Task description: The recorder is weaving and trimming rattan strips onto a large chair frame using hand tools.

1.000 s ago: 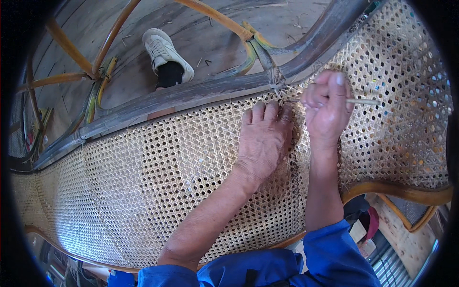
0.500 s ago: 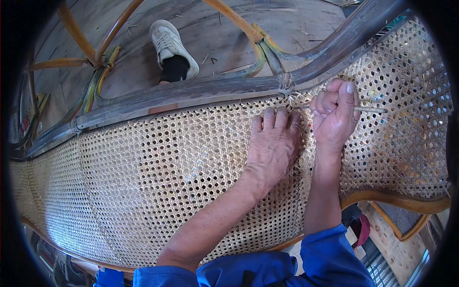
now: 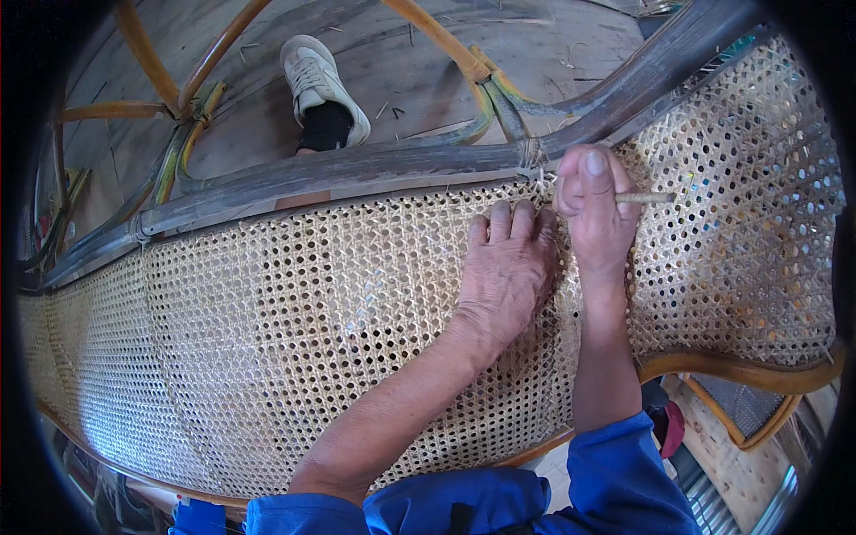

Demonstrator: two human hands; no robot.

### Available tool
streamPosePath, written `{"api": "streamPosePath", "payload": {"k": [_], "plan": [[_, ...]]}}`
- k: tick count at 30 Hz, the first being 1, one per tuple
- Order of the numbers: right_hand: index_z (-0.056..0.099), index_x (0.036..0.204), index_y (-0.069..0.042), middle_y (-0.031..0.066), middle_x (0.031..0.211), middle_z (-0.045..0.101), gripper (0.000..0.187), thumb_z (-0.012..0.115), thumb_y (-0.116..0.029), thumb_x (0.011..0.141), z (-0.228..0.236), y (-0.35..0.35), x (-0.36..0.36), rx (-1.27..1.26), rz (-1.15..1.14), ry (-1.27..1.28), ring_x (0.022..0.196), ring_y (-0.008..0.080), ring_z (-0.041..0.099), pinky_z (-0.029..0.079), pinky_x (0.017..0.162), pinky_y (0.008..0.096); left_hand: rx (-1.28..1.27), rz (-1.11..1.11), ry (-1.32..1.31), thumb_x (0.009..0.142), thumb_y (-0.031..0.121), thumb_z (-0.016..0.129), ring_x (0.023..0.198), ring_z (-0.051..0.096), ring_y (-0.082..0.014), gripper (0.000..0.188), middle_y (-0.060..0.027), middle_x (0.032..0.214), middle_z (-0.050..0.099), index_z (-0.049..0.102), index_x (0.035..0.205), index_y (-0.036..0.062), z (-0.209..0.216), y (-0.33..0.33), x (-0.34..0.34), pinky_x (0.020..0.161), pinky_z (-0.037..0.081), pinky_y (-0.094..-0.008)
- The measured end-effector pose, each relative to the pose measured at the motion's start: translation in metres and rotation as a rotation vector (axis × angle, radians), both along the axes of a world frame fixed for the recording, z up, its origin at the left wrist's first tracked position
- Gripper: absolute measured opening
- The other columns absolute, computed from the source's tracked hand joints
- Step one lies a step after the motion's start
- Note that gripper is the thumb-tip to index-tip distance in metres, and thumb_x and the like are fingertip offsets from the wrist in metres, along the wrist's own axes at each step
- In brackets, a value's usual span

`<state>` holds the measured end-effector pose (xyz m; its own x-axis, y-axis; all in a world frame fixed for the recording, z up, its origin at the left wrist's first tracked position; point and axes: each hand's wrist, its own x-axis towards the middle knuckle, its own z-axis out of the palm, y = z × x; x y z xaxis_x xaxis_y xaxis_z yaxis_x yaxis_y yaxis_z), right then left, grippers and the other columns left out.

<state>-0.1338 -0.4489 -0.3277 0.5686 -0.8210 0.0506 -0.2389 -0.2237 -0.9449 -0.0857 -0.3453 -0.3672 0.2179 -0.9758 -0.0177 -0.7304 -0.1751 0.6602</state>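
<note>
Both hands at the far edge of the cane webbing (image 3: 383,276).
Right hand (image 3: 596,201) is clenched around a slim pale tool handle (image 3: 655,197), near the dark rattan pole (image 3: 357,176); left hand (image 3: 508,267) lies released, palm down on the webbing just beside.

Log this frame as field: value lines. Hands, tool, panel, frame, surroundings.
left hand: palm down on the panel, fingers pointing toward its upper edge
right hand: closed around the tool, beside the left hand
tool: slim, tan, sticking out right of the fist; other end hidden
panel: pale woven cane, open holes
frame: dark rail along the upper edge, yellow-brown rail at lower right
surroundings: white shoe and black sock beyond the dark rail
</note>
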Motion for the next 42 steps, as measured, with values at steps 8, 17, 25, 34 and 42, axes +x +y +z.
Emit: {"api": "streamPosePath", "payload": {"k": [8, 17, 25, 34, 42], "plan": [[0.048, 0.079, -0.004, -0.0047, 0.054, 0.025, 0.036, 0.042, -0.032, 0.101, 0.01, -0.012, -0.006, 0.154, -0.125, -0.305, 0.044, 0.0072, 0.025, 0.025, 0.043, 0.0252, -0.047, 0.017, -0.07, 0.088, 0.026, 0.054, 0.109, 0.045, -0.0291, 0.043, -0.0141, 0.115, 0.049, 0.052, 0.126, 0.0049, -0.005, 0.003, -0.001, 0.09, 0.037, -0.0414], [0.049, 0.082, -0.004, -0.0046, 0.054, 0.024, 0.036, 0.044, -0.035, 0.1, -0.002, -0.005, 0.0, 0.18, -0.185, -0.238, 0.044, 0.0071, 0.024, 0.024, 0.044, 0.0255, -0.016, 0.002, -0.035, 0.085, 0.027, 0.055, 0.11, 0.045, -0.0302, 0.046, -0.0149, 0.116, 0.048, 0.052, 0.126, 0.0042, -0.001, 0.003, 0.002, 0.092, 0.037, -0.0428], [0.053, 0.079, -0.002, -0.0036, 0.054, 0.035, 0.038, 0.047, -0.035, 0.099, -0.004, -0.001, 0.004, 0.098, -0.189, -0.118, 0.048, 0.0059, 0.034, 0.029, 0.044, 0.0219, -0.016, -0.002, -0.028, 0.086, 0.024, 0.053, 0.114, 0.043, -0.0309, 0.045, -0.0156, 0.118, 0.047, 0.051, 0.125, 0.0027, -0.002, 0.004, 0.0, 0.095, 0.035, -0.0434], [0.056, 0.079, -0.004, -0.0034, 0.059, 0.043, 0.04, 0.05, -0.04, 0.097, -0.019, -0.002, 0.016, 0.052, -0.102, 0.133, 0.05, 0.0041, 0.039, 0.03, 0.045, 0.0204, -0.009, 0.002, -0.064, 0.085, 0.027, 0.054, 0.11, 0.044, -0.029, 0.034, -0.0135, 0.111, 0.049, 0.061, 0.111, 0.0057, -0.004, 0.003, -0.002, 0.091, 0.036, -0.0422], [0.056, 0.08, -0.001, 0.0025, 0.065, 0.054, 0.026, 0.049, -0.022, 0.095, -0.028, 0.011, 0.025, -0.168, -0.105, 0.356, 0.064, 0.0161, 0.053, 0.043, 0.06, 0.0282, 0.049, -0.064, -0.12, 0.084, 0.027, 0.054, 0.11, 0.043, -0.0273, 0.035, -0.0114, 0.111, 0.049, 0.063, 0.112, 0.0067, -0.007, 0.01, 0.006, 0.094, 0.034, -0.0414]]}}
